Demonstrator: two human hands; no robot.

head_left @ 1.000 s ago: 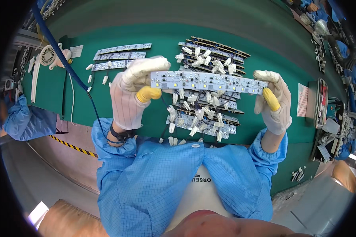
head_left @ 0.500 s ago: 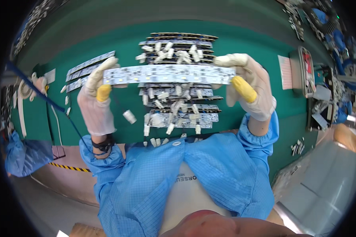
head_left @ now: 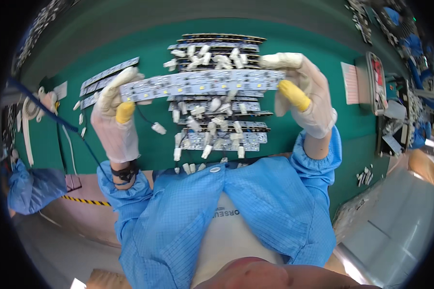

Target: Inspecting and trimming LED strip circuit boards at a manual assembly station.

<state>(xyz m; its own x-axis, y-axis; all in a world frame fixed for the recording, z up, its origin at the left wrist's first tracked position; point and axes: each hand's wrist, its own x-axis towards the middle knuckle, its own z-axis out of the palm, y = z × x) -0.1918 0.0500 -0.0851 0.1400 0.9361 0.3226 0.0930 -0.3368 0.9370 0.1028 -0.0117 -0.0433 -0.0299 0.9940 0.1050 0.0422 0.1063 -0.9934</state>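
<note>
Centrally, a long, narrow LED circuit board [head_left: 202, 83] is held above the green table [head_left: 352, 130], its flat, silvery-white face set with small yellowish square emitters and dark components. The strip lies at a slight slant, its right end higher in the view than its left. The left hand [head_left: 115, 120], in a thin, whitish fabric glove, has its fingers closed on the left end; its thumb, sheathed in a smooth yellow cover [head_left: 125, 111], bears on the lower edge. The right hand [head_left: 308, 94], similarly gloved and yellow at the thumb, grips the opposite end between fingers and thumb. From the left part of the strip hangs a thin dark lead ending in a blocky white plastic connector [head_left: 158, 128].

Below and behind the held strip lies a pile of circuit boards [head_left: 253, 139], some showing pale, speckled faces, others appearing as slim dark edges. Angular white connectors [head_left: 222, 61] lie jumbled across them. At left, a fan of narrow strips [head_left: 108, 73] rests on the table, partly hidden by the left glove. At right, a printed paper sheet [head_left: 350, 83] lies flat beside a rigid, rounded-corner metallic container [head_left: 364, 84]. The wearer's blue gown [head_left: 188, 202] is finely gridded, with gathered cuffs; a dark band [head_left: 124, 174] encircles the left wrist.
</note>
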